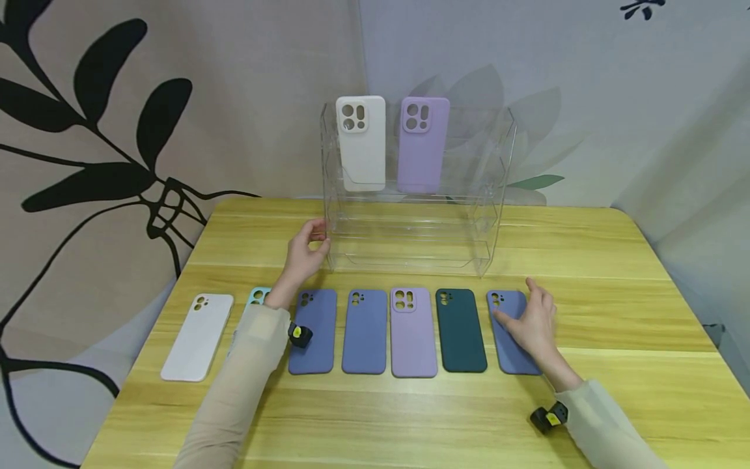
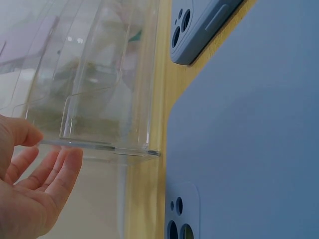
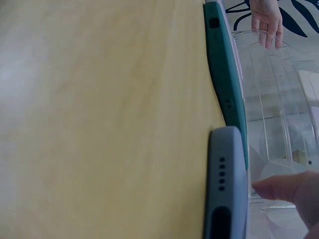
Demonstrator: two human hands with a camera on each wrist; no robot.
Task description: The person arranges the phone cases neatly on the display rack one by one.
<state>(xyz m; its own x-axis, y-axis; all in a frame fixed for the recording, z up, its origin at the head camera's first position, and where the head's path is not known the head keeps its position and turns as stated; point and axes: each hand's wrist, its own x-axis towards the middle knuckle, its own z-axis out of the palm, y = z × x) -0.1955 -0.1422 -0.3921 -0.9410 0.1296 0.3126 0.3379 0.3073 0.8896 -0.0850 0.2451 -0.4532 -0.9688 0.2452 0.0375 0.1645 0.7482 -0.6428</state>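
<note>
My left hand (image 1: 305, 255) is at the left side of a clear acrylic display rack (image 1: 404, 238). In the left wrist view its thumb and fingers (image 2: 72, 162) pinch the edge of the side panel. My right hand (image 1: 534, 320) hovers around the rightmost blue phone case (image 1: 515, 355), thumb over its face and fingers past its right edge. In the right wrist view, the thumb (image 3: 279, 186) stands apart from this case. A white phone case (image 1: 369, 153) and a purple phone case (image 1: 424, 153) stand upright on the rack's top tier.
In a row before the rack lie a white case (image 1: 196, 339), a mint case (image 1: 258, 295) partly hidden by my left arm, two blue cases (image 1: 313, 358) (image 1: 364, 332), a lilac case (image 1: 413, 342) and a dark green case (image 1: 461, 332). Behind the wooden table (image 1: 615, 293) hangs leaf-patterned fabric.
</note>
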